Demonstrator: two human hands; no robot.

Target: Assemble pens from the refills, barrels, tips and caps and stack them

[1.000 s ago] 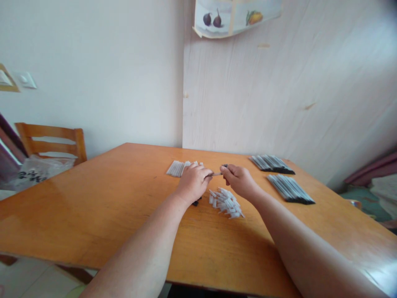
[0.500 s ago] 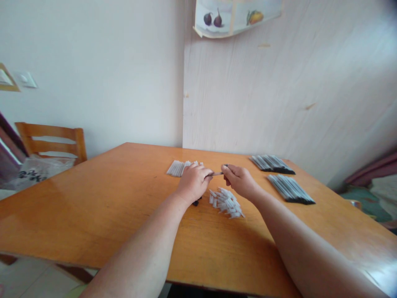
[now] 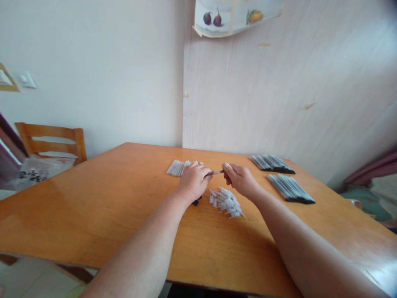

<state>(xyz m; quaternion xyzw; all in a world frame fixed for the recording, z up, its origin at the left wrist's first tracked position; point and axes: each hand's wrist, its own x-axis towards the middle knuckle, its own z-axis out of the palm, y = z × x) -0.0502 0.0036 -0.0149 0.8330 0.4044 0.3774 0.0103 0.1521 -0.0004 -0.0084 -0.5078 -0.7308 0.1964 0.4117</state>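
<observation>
A slim pen (image 3: 218,172) with a grey barrel spans the gap between my hands above the table. My left hand (image 3: 192,182) is closed on its left end, and my right hand (image 3: 238,178) pinches the other end, where a dark tip shows. Just below lies a heap of small white pen parts (image 3: 226,202) with narrow points. Small black pieces (image 3: 196,202) lie partly hidden under my left wrist. Behind my left hand is a row of white tubes (image 3: 177,168), its right part covered by the hand.
Two rows of grey pens with black ends, a far row (image 3: 272,164) and a nearer row (image 3: 290,189), lie at the right on the wooden table (image 3: 124,198). A wooden chair (image 3: 52,136) holding a plastic bag stands at the left. A wall closes off the back.
My right hand has shifted very slightly to the right along the pen, and a little more of the pen shows between the hands. My left hand stays in place.
</observation>
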